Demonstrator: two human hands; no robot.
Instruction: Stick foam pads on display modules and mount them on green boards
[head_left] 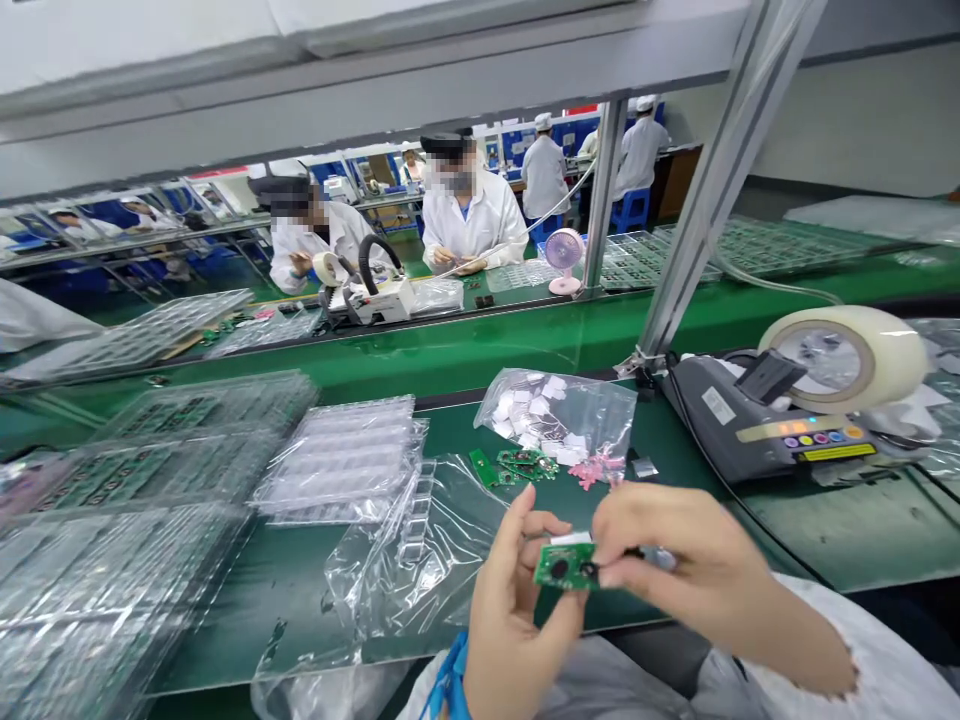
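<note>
My left hand (517,600) grips a small green circuit board (551,568) by its lower and far edges, above the front of the bench. Two dark round parts show on the board's face, and a white piece (571,539) sticks out behind its top edge. The fingers of my right hand (667,545) are pinched at the board's right end, over one of the round parts. Something dark and partly clear pokes out of that hand, too blurred to name. Just beyond my hands lie several loose circuit boards (525,465) and a heap of small pink pieces (596,468).
A clear bag of white pieces (555,410) lies behind the boards. Stacked clear trays (135,540) and white trays (337,455) stand at left, beside crumpled plastic film (420,570). At right is a tape dispenser (780,420). Co-workers sit across the line near a pink fan (564,255).
</note>
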